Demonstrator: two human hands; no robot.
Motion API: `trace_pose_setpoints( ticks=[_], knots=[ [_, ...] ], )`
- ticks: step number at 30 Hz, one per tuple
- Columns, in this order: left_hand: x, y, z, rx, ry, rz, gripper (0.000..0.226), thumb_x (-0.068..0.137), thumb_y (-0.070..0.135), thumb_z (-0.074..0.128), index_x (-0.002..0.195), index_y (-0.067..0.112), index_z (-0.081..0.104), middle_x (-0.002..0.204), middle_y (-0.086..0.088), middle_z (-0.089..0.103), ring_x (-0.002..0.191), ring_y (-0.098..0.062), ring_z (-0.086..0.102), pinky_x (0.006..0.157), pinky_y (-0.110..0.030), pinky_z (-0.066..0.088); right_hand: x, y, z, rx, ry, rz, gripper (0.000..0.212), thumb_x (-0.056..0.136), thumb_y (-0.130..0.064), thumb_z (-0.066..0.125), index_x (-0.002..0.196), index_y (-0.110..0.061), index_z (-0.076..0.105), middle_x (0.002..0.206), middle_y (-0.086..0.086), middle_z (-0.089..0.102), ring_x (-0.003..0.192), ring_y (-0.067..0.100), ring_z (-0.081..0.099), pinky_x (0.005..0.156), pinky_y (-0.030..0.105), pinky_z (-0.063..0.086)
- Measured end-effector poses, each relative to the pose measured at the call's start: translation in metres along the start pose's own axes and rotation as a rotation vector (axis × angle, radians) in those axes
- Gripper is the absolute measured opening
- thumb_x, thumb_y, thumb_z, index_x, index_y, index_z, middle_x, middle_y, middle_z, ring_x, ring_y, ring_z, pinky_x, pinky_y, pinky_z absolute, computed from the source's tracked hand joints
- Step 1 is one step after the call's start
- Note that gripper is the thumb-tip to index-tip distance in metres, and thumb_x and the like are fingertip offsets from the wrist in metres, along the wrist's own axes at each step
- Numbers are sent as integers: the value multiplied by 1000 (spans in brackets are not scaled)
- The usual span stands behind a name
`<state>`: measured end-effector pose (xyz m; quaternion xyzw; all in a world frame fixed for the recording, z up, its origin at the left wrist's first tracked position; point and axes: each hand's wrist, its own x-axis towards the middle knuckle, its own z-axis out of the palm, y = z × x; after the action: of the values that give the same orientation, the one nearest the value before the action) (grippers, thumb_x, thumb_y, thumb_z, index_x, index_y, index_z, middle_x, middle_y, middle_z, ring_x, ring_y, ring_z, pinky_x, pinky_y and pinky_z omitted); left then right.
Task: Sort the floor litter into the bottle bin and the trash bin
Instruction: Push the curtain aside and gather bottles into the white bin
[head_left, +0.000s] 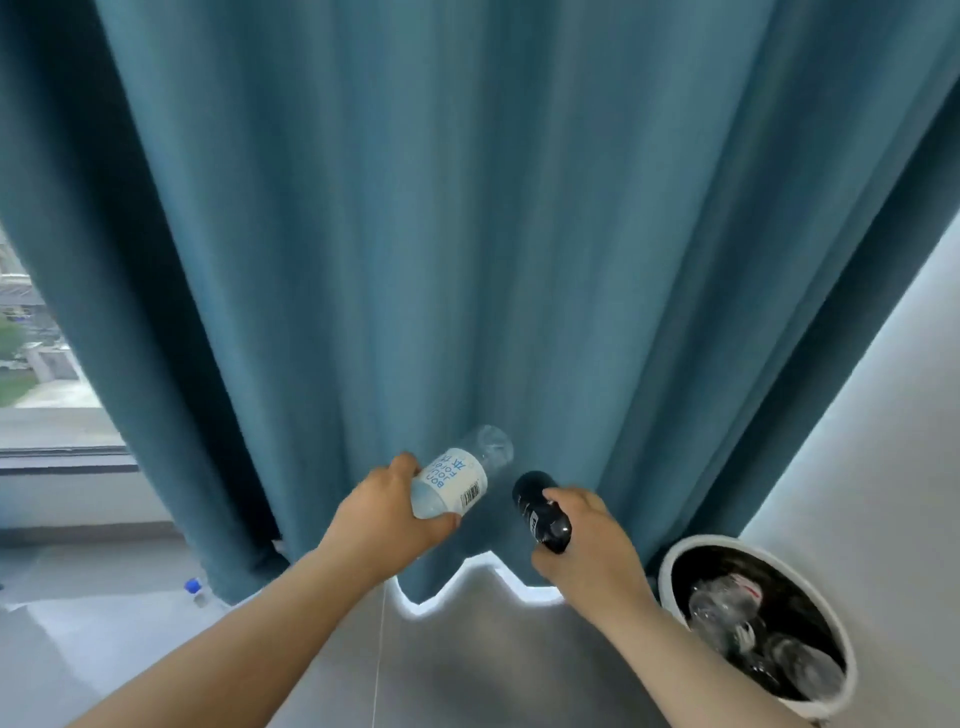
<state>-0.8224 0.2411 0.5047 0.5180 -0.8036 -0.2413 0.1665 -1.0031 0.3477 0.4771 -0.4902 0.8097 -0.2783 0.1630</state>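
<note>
Bottles fill both hands: a clear plastic water bottle with a white, blue-lettered label (457, 480) lies tilted in the left hand (387, 512), thumb beneath and fingers curled over it, well left of the round white bin with a black liner (666, 584). The right hand (587, 540), nearer that bin, wraps a dark glossy plastic bottle (543, 512). Both forearms reach forward. Clear bottles lie inside the bin. Behind it hangs a teal fabric curtain (467, 234); far to its left a small blue-capped bottle (196, 592) sits on the grey floor (467, 670).
</note>
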Motion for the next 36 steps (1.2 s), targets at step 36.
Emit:
trace_pose_setpoints(
  ticks=[36],
  knots=[
    [49, 135, 268, 64, -580, 140, 54, 80, 42, 65, 124, 21, 43, 118, -1, 57, 90, -20, 55, 66, -25, 42, -38, 256, -26, 35, 178, 506, 64, 78, -20, 69, 137, -22, 46, 138, -5, 44, 114, 16, 52, 86, 24, 45]
  ],
)
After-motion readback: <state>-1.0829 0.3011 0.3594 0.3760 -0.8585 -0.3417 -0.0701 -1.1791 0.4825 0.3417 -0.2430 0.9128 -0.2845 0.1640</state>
